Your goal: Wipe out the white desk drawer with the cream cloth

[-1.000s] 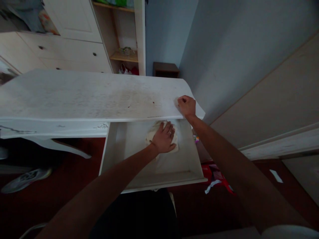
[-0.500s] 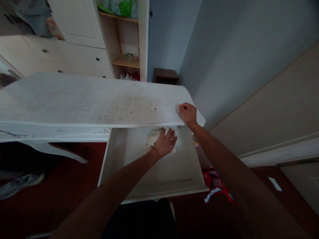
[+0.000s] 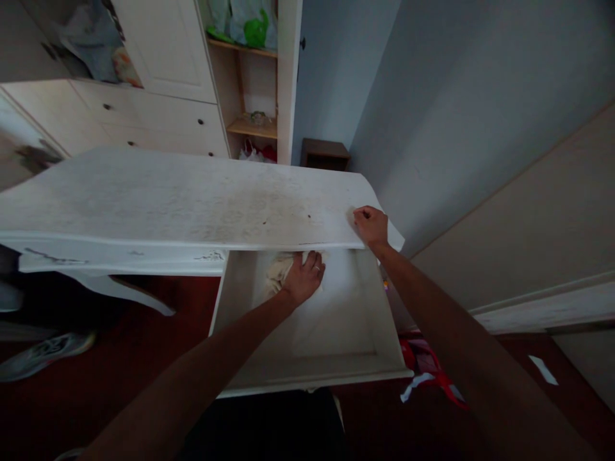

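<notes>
A white table [image 3: 182,186] with dark smudges on its top has its drawer [image 3: 346,326] pulled out towards me. Inside the drawer, near the back, my left hand [image 3: 303,276] presses a crumpled cream cloth [image 3: 277,272] against the bottom, its fingers bent over the cloth. A ring is on one finger. Part of the cloth is hidden under the palm. My right hand [image 3: 371,225] rests as a loose fist on the right end of the tabletop, with nothing visible in it.
A white cabinet [image 3: 163,115] and open shelves [image 3: 252,128] stand behind the table. A blue-grey wall [image 3: 461,115] runs along the right. On the floor lie a red bag with straps [image 3: 427,365] and a shoe [image 3: 48,355] at left.
My left hand has slid the cloth leftwards across the drawer bottom. My right fist stays at the same place on the tabletop. The view has shifted slightly.
</notes>
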